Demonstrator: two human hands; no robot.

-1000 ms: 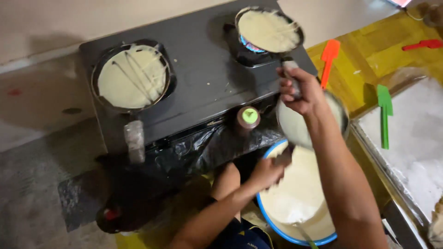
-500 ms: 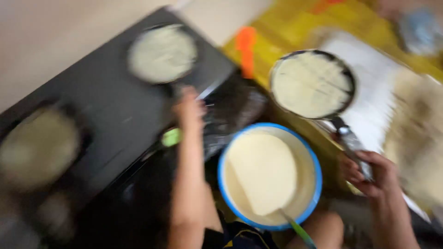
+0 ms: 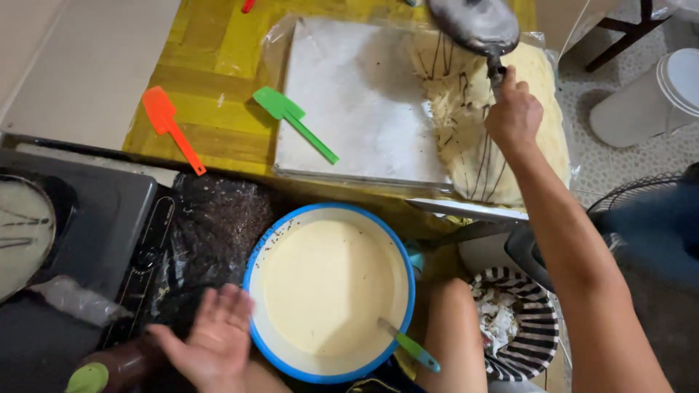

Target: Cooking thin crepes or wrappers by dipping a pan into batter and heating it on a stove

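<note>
Pan point(image 3: 475, 23) upside down over tray point(image 3: 349, 109)

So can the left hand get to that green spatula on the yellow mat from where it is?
Probably yes, with a stretch. The left hand is open and holds nothing, beside the blue-rimmed batter bowl. The green spatula lies uncovered beyond the bowl, half on the white sheet.

A blue-rimmed bowl point(image 3: 255, 313) holds pale cream batter point(image 3: 328, 287), beside an orange spatula point(image 3: 172, 128) and a green spatula point(image 3: 294, 122) on yellow sheeting point(image 3: 218, 65), a white tray point(image 3: 357, 102), and a black-and-white striped basket point(image 3: 535, 342).
</note>
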